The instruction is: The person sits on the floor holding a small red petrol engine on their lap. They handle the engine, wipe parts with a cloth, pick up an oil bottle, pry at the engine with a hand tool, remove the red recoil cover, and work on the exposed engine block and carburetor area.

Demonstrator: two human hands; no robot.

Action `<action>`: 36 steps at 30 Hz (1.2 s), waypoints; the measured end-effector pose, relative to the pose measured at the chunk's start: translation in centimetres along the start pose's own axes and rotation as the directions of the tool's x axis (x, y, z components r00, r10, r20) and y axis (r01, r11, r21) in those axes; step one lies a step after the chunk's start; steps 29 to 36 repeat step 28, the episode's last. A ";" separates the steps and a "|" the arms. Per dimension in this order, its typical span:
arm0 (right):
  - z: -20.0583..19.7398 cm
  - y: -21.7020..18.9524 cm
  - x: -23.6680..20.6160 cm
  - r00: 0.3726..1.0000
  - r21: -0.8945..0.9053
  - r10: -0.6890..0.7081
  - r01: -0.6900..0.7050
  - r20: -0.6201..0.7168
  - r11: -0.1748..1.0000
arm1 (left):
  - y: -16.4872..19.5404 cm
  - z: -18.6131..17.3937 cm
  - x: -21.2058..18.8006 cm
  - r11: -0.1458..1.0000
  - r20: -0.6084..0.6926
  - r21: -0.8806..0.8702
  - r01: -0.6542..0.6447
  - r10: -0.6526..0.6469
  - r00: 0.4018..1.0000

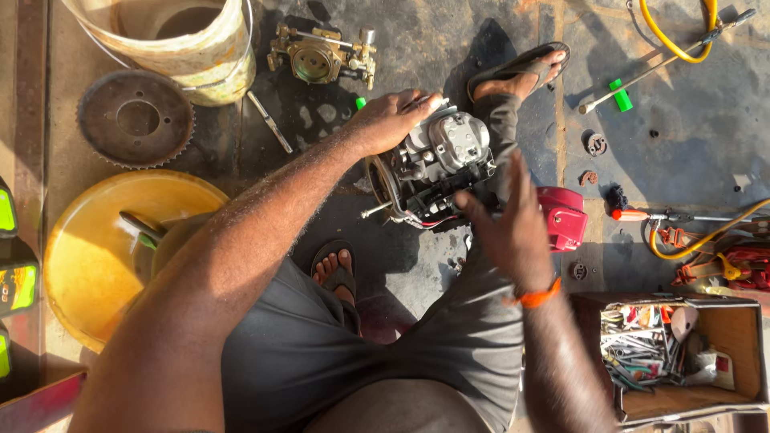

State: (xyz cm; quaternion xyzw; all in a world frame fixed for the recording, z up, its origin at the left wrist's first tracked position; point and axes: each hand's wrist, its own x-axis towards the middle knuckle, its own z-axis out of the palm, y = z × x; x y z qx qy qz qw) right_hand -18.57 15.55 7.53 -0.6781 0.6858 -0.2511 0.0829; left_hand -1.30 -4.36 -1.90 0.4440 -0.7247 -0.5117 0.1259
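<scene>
A small grey engine (437, 164) sits on the stained concrete floor between my feet. My left hand (391, 119) rests on its top left side, fingers curled over the casing and what looks like a thin tool. My right hand (507, 227) hovers just right of the engine with fingers spread, holding nothing; an orange band circles that wrist. A red cover (563, 216) lies on the floor behind my right hand.
A yellow basin (88, 265) with tools sits left, a toothed sprocket (135, 119) and a bucket (192, 40) above it. A brass carburettor part (321, 56) lies at top. A wooden box of tools (682, 353) stands lower right, yellow hoses (682, 40) beyond.
</scene>
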 end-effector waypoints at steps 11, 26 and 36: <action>0.6 2.2 -2.0 0.933 0.373 0.265 -0.343 0.245 0.862 | -3.3 1.5 -0.4 0.967 -0.084 0.254 -0.021 0.044 0.996; -1.2 9.9 5.0 0.883 0.644 -0.153 -0.195 0.444 0.740 | -2.3 9.4 -11.0 0.985 -0.377 -0.060 0.164 -0.174 0.910; -0.7 10.7 5.0 0.895 0.675 -0.201 -0.138 0.398 0.724 | -2.5 9.5 -10.8 0.883 -0.333 -0.355 0.307 -0.426 0.841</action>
